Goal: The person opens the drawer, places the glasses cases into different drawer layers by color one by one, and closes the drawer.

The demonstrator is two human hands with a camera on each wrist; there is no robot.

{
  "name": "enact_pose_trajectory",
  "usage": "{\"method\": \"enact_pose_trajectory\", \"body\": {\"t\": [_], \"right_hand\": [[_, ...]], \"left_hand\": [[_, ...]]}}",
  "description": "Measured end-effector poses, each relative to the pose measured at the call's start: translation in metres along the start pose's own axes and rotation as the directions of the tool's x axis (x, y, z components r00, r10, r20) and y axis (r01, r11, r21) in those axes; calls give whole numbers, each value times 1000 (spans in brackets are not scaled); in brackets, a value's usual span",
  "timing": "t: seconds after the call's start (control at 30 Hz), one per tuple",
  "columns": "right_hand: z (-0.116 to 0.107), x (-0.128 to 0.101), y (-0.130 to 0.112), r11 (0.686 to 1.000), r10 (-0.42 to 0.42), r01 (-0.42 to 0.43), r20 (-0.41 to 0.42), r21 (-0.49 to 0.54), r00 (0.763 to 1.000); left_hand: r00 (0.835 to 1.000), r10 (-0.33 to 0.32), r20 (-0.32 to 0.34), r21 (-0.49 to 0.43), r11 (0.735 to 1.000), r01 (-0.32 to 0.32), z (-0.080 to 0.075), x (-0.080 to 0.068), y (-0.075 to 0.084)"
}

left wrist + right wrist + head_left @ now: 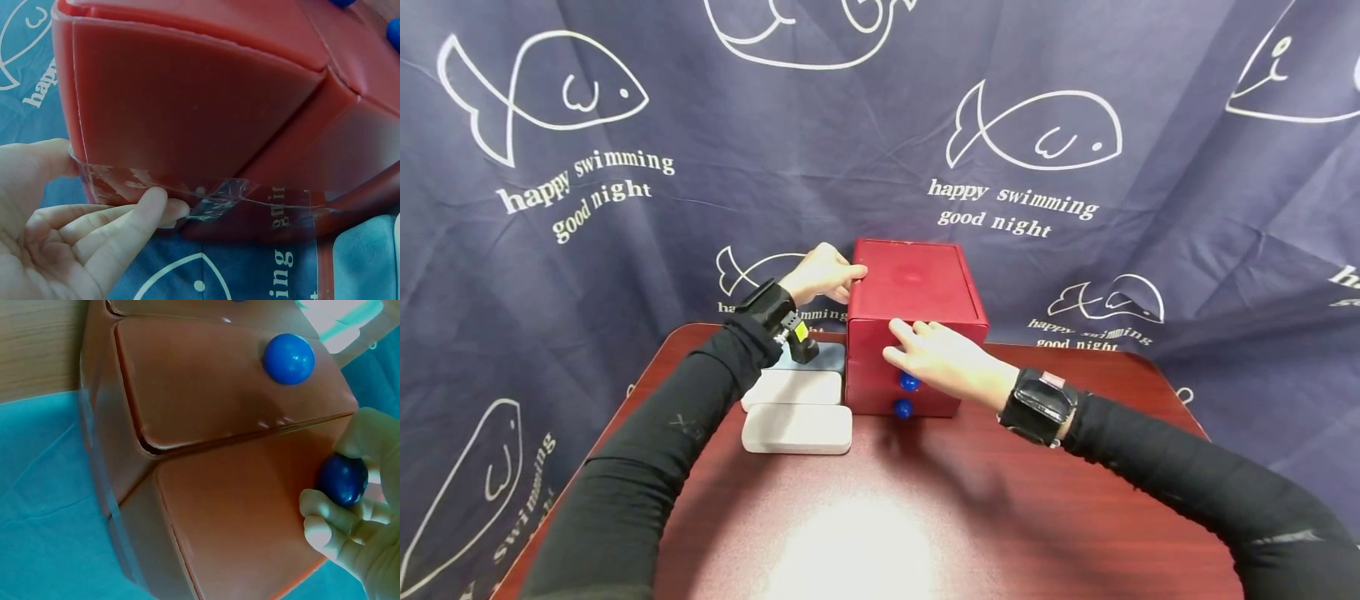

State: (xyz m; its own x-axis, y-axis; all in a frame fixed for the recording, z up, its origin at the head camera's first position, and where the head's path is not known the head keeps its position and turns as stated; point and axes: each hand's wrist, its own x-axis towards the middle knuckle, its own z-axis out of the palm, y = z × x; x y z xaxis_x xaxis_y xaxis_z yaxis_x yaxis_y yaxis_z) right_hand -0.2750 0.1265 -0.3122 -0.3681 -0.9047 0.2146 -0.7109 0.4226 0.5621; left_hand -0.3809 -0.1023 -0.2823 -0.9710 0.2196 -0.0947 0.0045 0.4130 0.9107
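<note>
A red box of drawers (913,283) stands at the back middle of the table. My left hand (841,279) rests on its top left edge, and in the left wrist view its fingers (144,209) lie straight against the box's side (187,94). My right hand (912,340) reaches the front of the top drawer. In the right wrist view its fingers (334,528) curl round a dark blue knob (342,479). A second blue knob (288,359) on the drawer beside it is free. Two lower knobs (909,382) (903,408) show below my right hand.
Two flat white cases (797,428) (793,387) and a dark one (823,357) lie left of the box on the red-brown table (925,500). Clear tape (250,194) clings to the box's edge. A navy fish-print curtain (625,208) hangs behind.
</note>
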Motion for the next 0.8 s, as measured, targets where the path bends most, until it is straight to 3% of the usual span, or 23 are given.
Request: {"method": "enact_pose_trajectory", "body": {"t": [0.2, 0.47, 0.63, 0.8], "right_hand": [[2, -1, -1, 1000, 4, -4, -1, -26, 1000], [0, -3, -2, 999, 9, -12, -68, -34, 998], [-1, -5, -7, 995, 5, -15, -101, -101, 995], [1, -11, -23, 983, -58, 26, -168, -184, 984]], "left_hand": [[1000, 8, 1, 1, 1000, -8, 0, 0, -1], [1000, 4, -15, 18, 1000, -4, 0, -2, 2], [1000, 8, -12, 16, 1000, -7, 0, -2, 1], [1000, 6, -6, 2, 1000, -6, 0, -1, 0]]}}
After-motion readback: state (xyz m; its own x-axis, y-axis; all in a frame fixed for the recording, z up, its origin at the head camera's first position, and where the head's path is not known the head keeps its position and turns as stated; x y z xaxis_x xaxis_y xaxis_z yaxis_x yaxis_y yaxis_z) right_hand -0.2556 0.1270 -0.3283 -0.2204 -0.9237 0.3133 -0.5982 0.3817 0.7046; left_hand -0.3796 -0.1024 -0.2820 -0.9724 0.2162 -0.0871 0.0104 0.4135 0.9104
